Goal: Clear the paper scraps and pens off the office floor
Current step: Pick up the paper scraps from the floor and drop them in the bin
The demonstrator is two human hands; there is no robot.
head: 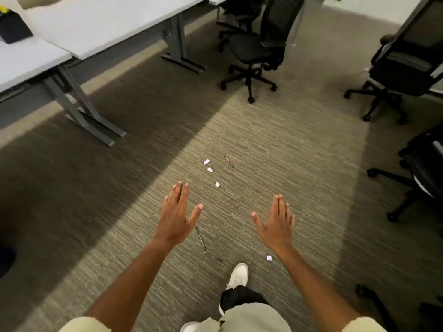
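Note:
Several white paper scraps lie on the carpet: one scrap [206, 161], a second scrap [210, 169] just below it, a third scrap [217, 184] nearer me, and another scrap [269, 258] by my right wrist. A dark pen with an orange band [229, 161] lies right of the far scraps. A thin dark pen [200, 237] lies between my hands, and a short pen [213, 256] lies at its near end. My left hand [176, 218] and my right hand [278, 225] hover flat above the floor, palms down, fingers spread, holding nothing.
Grey desks on metal legs [96, 125] stand at the left. Black office chairs stand ahead [254, 51] and along the right [402, 68]. My white shoe [238, 275] is planted just below the pens. A black box [13, 29] sits on the far left desk.

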